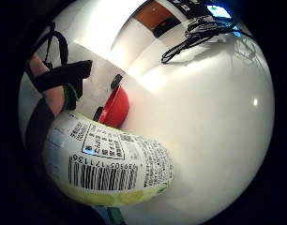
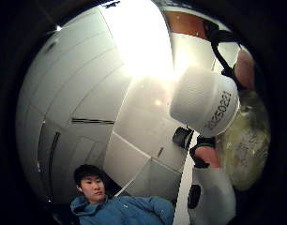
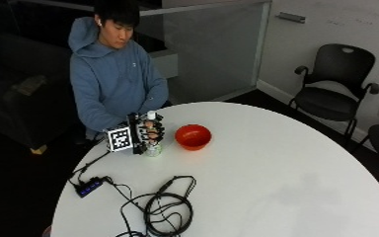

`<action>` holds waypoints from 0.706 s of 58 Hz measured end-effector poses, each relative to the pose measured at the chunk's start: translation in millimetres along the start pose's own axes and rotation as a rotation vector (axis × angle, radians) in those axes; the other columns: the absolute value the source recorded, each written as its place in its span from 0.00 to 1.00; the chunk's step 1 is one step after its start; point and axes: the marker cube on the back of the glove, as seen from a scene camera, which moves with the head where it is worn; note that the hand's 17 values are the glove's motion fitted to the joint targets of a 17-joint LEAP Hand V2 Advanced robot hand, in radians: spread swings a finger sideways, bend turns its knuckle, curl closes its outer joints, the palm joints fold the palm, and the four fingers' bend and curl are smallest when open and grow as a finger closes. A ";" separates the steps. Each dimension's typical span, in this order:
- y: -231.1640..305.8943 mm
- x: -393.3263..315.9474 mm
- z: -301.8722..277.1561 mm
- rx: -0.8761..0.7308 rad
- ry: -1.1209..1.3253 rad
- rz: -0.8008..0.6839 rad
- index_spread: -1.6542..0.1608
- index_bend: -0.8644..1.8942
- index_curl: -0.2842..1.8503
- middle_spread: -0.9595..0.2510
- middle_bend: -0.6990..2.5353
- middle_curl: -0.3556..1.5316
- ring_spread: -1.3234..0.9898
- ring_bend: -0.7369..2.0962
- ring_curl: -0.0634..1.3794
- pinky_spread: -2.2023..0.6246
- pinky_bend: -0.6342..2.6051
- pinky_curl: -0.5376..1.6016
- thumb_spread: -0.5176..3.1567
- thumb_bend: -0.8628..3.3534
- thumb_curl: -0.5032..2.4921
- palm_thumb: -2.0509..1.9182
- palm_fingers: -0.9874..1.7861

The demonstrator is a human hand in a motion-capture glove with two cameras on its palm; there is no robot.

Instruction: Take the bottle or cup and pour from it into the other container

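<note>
A small bottle (image 3: pixel 153 146) with a white cap (image 3: pixel 151 115) and a pale green label stands upright near the table's edge in front of the person. My gloved right hand (image 3: pixel 147 133) grips it around the body, fingers curled round it. Just beside it on the white table (image 3: pixel 275 173) sits a red bowl (image 3: pixel 193 136). In the little finger side palm view, the barcode label of the bottle (image 1: pixel 110 164) fills the area close to the palm, with the red bowl (image 1: pixel 116 107) beyond it. The thumb side palm view shows the ribbed cap (image 2: pixel 204 101) on the bottle.
A coil of black cable (image 3: pixel 167 207) and a small black hub (image 3: pixel 88 187) lie on the near left part of the table. Black chairs (image 3: pixel 334 84) stand off to the right, away from the table. The other hand is hidden behind the gloved one.
</note>
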 end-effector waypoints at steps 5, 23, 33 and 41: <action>-19.6 -2.1 5.6 0.097 0.034 -0.059 0.85 0.38 0.31 0.76 0.32 0.42 0.51 0.45 0.30 0.75 0.39 0.39 0.25 0.20 0.36 0.78 0.77; -35.4 -46.5 14.8 -0.309 0.379 0.173 0.85 0.37 0.33 0.75 0.32 0.44 0.49 0.44 0.33 0.74 0.38 0.40 0.22 0.20 0.38 0.78 0.78; -59.5 -67.6 35.0 -0.619 0.780 0.234 0.86 0.37 0.33 0.75 0.32 0.45 0.49 0.44 0.34 0.74 0.38 0.41 0.21 0.20 0.39 0.78 0.79; -74.7 -77.6 54.9 -0.740 1.070 0.251 0.86 0.37 0.34 0.75 0.31 0.45 0.49 0.43 0.35 0.73 0.38 0.41 0.21 0.20 0.39 0.78 0.79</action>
